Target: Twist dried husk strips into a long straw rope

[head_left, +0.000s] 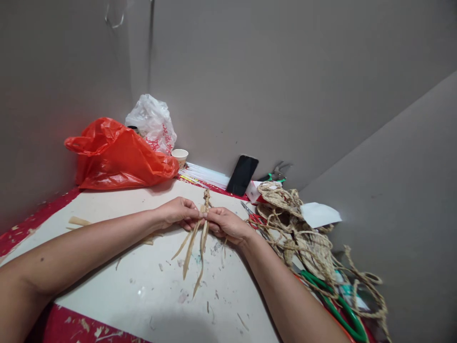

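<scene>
My left hand (pixel 181 214) and my right hand (pixel 227 224) meet over the middle of the white board (pixel 150 295). Between my pinched fingertips are dried, tan plant strips (pixel 193 247). Their loose ends hang toward me in several narrow tails. Above my fingers the strips join a short braided piece (pixel 206 196) that points away from me. Both hands are closed on the strips, thumbs almost touching. More flat tan strips (pixel 79 221) lie on the board, partly hidden by my left forearm.
Coiled straw rope (pixel 317 252) heaps up at the right, with red-handled scissors (pixel 255 218) and green-handled scissors (pixel 352 321) by it. A phone (pixel 243 175) leans on the back wall. A red plastic bag (pixel 114 159) and paper cup (pixel 180 155) stand back left. Scraps dot the board.
</scene>
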{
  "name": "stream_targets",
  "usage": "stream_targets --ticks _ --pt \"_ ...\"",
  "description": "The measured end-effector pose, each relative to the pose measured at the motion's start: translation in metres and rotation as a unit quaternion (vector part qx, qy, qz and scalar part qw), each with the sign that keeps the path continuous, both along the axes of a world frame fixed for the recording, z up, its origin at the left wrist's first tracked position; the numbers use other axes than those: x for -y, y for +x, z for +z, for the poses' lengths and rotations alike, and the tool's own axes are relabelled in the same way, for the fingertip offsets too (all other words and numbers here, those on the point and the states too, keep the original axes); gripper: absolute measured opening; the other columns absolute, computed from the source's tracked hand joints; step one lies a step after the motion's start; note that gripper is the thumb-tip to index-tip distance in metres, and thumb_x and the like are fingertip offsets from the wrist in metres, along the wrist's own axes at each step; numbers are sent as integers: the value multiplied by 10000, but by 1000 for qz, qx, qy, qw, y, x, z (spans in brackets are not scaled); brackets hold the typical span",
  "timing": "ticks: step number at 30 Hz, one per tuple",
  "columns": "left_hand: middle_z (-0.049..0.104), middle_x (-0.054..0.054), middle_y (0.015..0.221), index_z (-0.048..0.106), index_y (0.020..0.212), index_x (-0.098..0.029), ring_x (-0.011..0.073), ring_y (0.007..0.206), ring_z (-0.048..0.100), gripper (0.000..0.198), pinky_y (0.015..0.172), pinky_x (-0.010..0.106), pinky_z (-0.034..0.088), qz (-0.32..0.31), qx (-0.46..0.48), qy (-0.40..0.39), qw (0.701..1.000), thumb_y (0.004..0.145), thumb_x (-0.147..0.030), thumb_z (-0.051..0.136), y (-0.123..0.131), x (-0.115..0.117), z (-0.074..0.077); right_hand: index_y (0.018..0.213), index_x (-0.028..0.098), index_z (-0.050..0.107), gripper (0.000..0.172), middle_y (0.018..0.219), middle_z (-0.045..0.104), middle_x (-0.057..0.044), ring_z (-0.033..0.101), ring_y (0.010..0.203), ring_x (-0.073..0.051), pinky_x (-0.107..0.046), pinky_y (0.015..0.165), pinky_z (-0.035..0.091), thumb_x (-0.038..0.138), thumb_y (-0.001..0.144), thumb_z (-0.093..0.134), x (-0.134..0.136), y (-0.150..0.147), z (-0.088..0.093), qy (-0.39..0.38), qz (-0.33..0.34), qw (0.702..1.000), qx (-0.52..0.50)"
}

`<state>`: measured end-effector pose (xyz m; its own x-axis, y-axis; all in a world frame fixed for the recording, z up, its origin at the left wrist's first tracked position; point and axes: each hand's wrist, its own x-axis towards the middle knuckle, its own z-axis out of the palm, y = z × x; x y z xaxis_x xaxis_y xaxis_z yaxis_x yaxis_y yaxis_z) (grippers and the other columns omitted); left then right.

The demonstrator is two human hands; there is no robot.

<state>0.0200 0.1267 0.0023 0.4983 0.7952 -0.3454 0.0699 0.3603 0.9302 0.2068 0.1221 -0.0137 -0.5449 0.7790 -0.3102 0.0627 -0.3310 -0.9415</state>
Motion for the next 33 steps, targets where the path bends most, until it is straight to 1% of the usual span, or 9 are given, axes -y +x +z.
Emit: stream_targets --ticks 4,10,14,17,20,27,30,33 --pt "654 46 624 568 698 -117 86 496 568 312 508 203 474 5 -1 -11 1000 539 -303 761 -1 0 3 704 117 603 289 388 367 95 207 309 -22 -185 323 90 399 763 630 -1 2 -1 -7 5 1000 -8" --pt "659 68 638 533 671 -126 105 523 591 243 508 204 486 13 18 -26 999 563 -253 710 -2 -5 -1 707 109 611 294 381 375 92 204 304 -20 -185 322 88 399 746 640 1 1 2 -9 -1 1000 -2" --pt "660 65 657 526 729 -135 102 502 580 327 488 213 481 10 23 -15 1000 575 -328 740 0 -3 -2 656 117 590 306 374 373 90 211 302 -19 -182 319 100 406 743 642 2 -1 4 -7 -5 1000 -2" --pt "661 57 676 517 715 -137 104 518 587 381 485 208 473 6 30 -13 999 515 -311 791 1 -2 -3 661 119 591 294 374 369 92 213 304 -20 -179 320 103 397 737 651 1 -1 4 -11 -6 1000 -2" --pt "662 62 687 531 697 -131 119 575 609 342 491 192 469 2 40 -23 999 507 -265 782 0 -2 -3 705 113 610 283 376 362 96 206 306 -22 -180 321 101 391 743 646 1 0 3 -13 -3 1000 -6" --pt "662 64 681 551 685 -119 118 570 610 269 529 210 494 1 39 -53 998 540 -227 750 -2 -4 -2 696 114 597 283 382 364 95 200 311 -22 -186 324 93 386 761 635 0 2 0 -12 4 1000 -8" --pt "609 25 583 544 641 -120 93 511 566 228 495 194 467 1 41 -39 998 541 -194 734 -2 -5 -3 687 116 590 289 380 366 95 198 307 -21 -186 322 95 393 755 638 0 1 0 -10 2 1000 -6" --pt "533 -19 502 540 627 -127 56 434 468 183 430 167 400 2 45 -22 999 537 -150 697 -2 -6 -3 697 119 588 288 386 370 96 207 308 -21 -183 324 95 397 738 651 0 0 1 -11 0 1000 -3"
